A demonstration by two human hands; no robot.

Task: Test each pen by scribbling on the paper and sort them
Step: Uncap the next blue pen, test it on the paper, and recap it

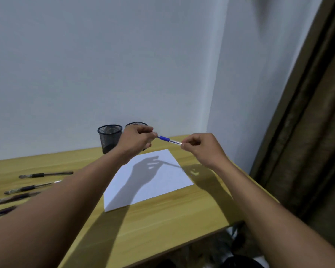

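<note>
A person's two hands hold a blue-gripped pen point(169, 140) in the air above a white sheet of paper point(162, 188) lying on a light wooden tabletop point(162, 225). The left hand point(137, 141) has its fingers point(152, 135) pinched on one end of the pen, near the blue grip; the right hand point(203, 147) has its fingers pinched on the other, clear end. The pen runs nearly level between them, tilting slightly down toward the right hand, and does not touch the paper. Both hands cast sharp shadows across the paper, which shows no marks that can be made out.

Beyond the paper, against the pale wall point(104, 64), stand two black mesh pen cups side by side: the left cup point(109, 139) is in full view, the right cup point(136, 124) mostly hidden behind the left hand. What either cup holds cannot be told.

To the left of the paper, past the left forearm, four dark pens point(45, 174) lie loose on the tabletop, roughly parallel and apart from one another, the nearest blurred. A brown curtain point(307, 132) hangs to the right of the paper, beyond the tabletop's edge.
</note>
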